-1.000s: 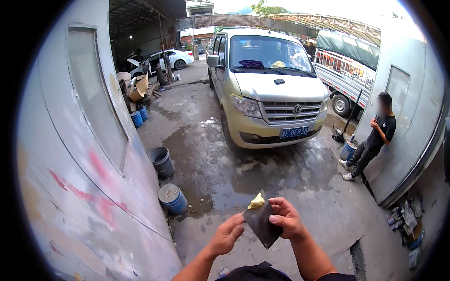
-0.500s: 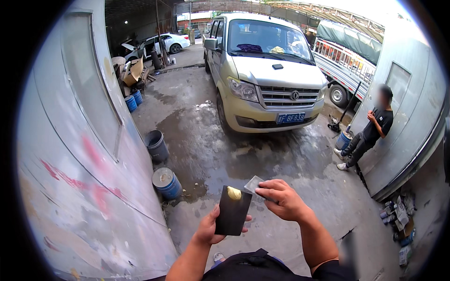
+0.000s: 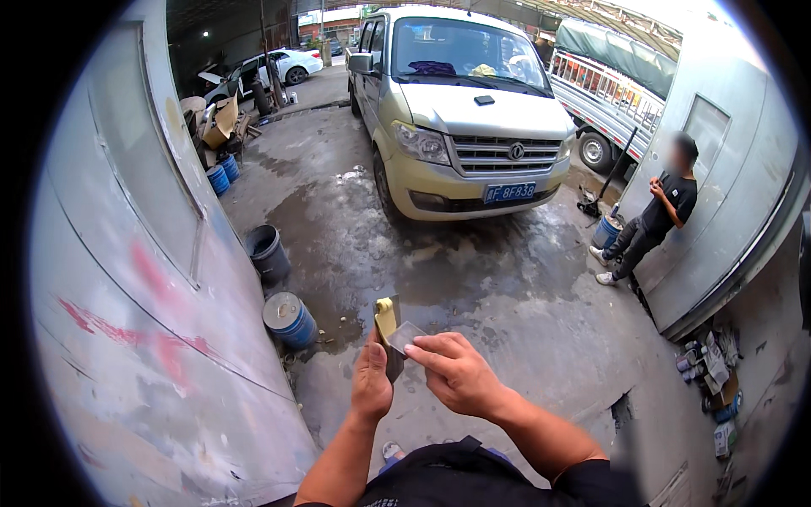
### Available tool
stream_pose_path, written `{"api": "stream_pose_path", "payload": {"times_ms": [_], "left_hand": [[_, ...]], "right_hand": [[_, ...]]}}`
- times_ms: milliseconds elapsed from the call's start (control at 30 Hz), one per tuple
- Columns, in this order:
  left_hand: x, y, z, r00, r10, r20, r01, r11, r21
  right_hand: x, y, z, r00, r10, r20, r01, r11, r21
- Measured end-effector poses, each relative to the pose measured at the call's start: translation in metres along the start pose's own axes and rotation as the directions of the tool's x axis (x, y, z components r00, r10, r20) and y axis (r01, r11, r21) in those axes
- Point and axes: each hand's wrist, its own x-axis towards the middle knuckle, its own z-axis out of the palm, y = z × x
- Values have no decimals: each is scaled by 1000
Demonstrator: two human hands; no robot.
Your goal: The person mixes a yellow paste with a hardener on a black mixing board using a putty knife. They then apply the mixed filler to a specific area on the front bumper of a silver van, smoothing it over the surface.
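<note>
My left hand point(image 3: 370, 384) is closed round a dark flat board point(image 3: 394, 363), which stands nearly edge-on. Pale yellow paste point(image 3: 386, 317) coats the upper part of its face. Pinched in the fingers of my right hand point(image 3: 460, 376) is a translucent flat scraper point(image 3: 405, 335). The scraper's edge meets the board just below the thick paste; whether it presses on the paste is hard to make out.
A light-coloured pickup truck point(image 3: 456, 160) stands ahead, a small dark block point(image 3: 484, 100) on its hood. A lidded blue drum point(image 3: 290, 321) and a dark bucket point(image 3: 267, 253) line the left wall. At right, a person point(image 3: 663, 207) stands by the wall near cans point(image 3: 710, 372).
The board has turned from face-on to nearly edge-on and risen slightly. My right hand has brought the scraper left and down against it. The whole view has shifted a little.
</note>
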Motion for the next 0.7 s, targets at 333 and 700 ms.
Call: {"api": "stream_pose_path", "payload": {"times_ms": [333,700], "left_hand": [[-8,34,-31,734,-245,633,632,587,-506],[-9,53,-27,912,-177,371,361,777,-517]], "right_hand": [[28,-2,-37,954,-293,69,286,953,102],[-16,28,-29,977,212,28,-166,672,722]]}}
